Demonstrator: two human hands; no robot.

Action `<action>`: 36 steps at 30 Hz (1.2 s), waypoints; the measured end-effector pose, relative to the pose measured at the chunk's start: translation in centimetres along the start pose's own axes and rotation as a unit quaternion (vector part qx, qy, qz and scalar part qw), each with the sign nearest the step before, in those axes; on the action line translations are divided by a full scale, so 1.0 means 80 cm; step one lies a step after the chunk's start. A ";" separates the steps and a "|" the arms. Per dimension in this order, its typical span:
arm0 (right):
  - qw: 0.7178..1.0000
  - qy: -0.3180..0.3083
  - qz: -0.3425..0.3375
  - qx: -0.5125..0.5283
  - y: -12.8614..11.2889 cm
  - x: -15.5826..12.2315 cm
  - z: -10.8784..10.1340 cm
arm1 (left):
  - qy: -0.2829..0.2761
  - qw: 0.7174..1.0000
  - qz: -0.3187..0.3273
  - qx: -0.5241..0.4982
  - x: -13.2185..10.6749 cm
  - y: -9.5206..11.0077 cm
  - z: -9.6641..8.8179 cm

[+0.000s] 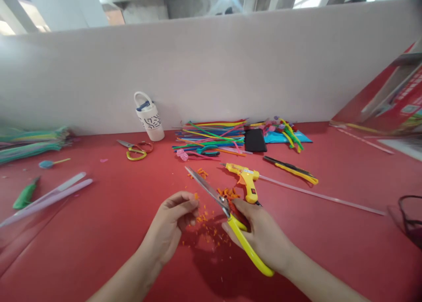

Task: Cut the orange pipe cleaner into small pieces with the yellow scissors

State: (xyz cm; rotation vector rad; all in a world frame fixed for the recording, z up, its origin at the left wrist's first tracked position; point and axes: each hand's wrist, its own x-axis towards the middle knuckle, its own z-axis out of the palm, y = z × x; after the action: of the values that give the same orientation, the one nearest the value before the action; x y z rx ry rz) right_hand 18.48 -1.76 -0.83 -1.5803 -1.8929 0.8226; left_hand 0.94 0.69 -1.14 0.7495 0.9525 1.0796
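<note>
Between finger and thumb, my left hand (176, 212) pinches a small orange piece (196, 196), perhaps a bit of pipe cleaner. My right hand (260, 231) grips scissors (245, 242) with yellow handles; their blades point up and left, above and apart from my left hand. One handle and some fingers are partly hidden. Beneath the hands, fine orange clippings (206, 220) are scattered on the red table (138, 267). A small heap of short orange pieces (227, 193) lies behind the scissors' pivot, and a few more orange pieces (201, 173) lie beyond the blades.
A yellow glue gun (244, 176) with a long glue stick lies past my right hand. Farther back are pipe cleaners (211, 137), a black phone-like slab (255, 140), a white cup (151, 119) and other scissors (135, 150). Yellow-black tweezers (292, 169) lie right. A white partition (211, 73) stands behind.
</note>
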 end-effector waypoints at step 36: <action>0.918 0.056 -0.143 -0.366 0.015 -0.005 0.013 | 0.054 0.993 0.092 -0.041 -0.005 0.021 -0.005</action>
State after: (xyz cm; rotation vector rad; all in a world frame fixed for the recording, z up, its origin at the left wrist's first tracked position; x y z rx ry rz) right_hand 18.56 -2.10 -2.41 -1.6186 -2.4160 -0.1407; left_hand -0.11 0.90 0.29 0.7259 0.9376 1.3236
